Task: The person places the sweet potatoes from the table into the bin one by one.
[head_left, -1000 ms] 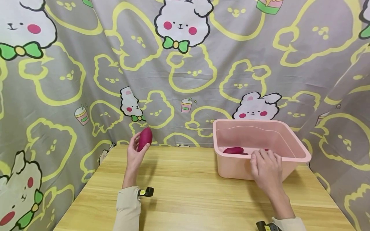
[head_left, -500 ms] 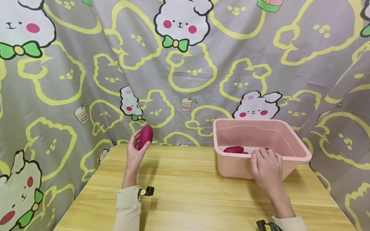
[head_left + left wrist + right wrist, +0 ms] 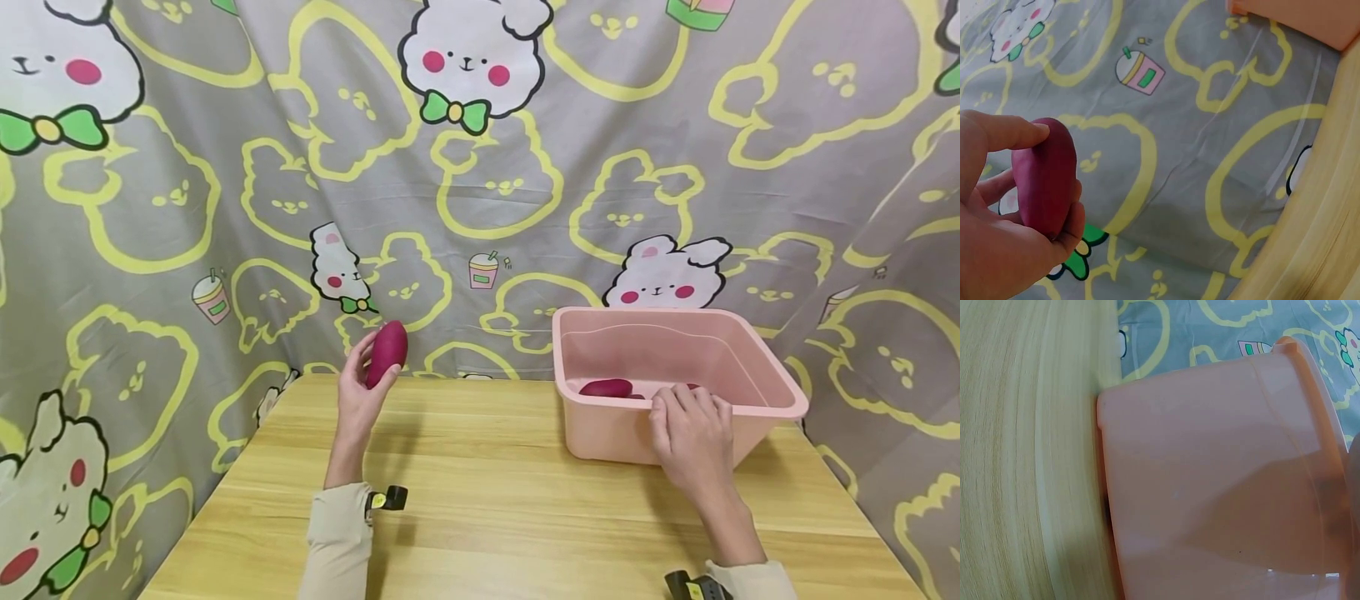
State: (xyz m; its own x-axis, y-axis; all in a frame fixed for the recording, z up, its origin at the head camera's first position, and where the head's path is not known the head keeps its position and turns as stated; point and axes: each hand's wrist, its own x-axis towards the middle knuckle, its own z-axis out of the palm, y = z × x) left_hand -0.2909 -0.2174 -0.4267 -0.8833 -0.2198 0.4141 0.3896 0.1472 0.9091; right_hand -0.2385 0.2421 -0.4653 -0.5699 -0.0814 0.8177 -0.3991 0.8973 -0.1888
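Observation:
My left hand (image 3: 361,400) holds a smooth, purple-red sweet potato (image 3: 387,354) up over the far left part of the table. In the left wrist view, the thumb lies against the upper part of the sweet potato (image 3: 1045,181) and the fingers curl round behind it. At the right stands a pink plastic bin (image 3: 611,429). My right hand (image 3: 693,433) grips its near rim with the fingers bent over the edge. Inside the bin lies another sweet potato (image 3: 606,388), with more purple-red partly hidden behind the rim and hand. The right wrist view shows mostly the bin's outer wall (image 3: 1210,475).
The wooden table (image 3: 480,500) runs back to a grey curtain (image 3: 517,200) printed with yellow outlines and white rabbits, which also hangs along both sides. The bin stands close to the table's back right corner.
My left hand has moved slightly to the right and up with the sweet potato in its grip. The right hand and the bin have stayed in place.

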